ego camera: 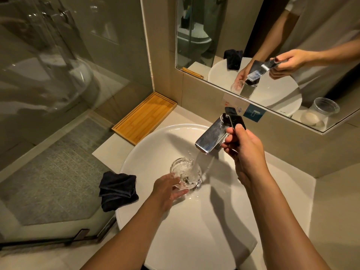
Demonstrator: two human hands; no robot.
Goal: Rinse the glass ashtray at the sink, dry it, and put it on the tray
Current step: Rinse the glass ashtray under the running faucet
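A clear glass ashtray (181,168) is in the white sink basin (148,152), under a stream of water running from the chrome tap (210,139). My left hand (167,189) holds the ashtray by its near rim, over the drain. My right hand (243,147) grips the tap's dark lever (234,117) with thumb and fingers. A dark folded cloth (117,189) lies over the basin's left rim. The wooden tray (145,117) sits on the counter at the back left, with nothing on it.
A mirror (272,45) on the wall behind the sink reflects my hands and the tap. A glass shower partition (48,75) stands to the left. The mirror shows a clear plastic cup with soap on the counter at the right.
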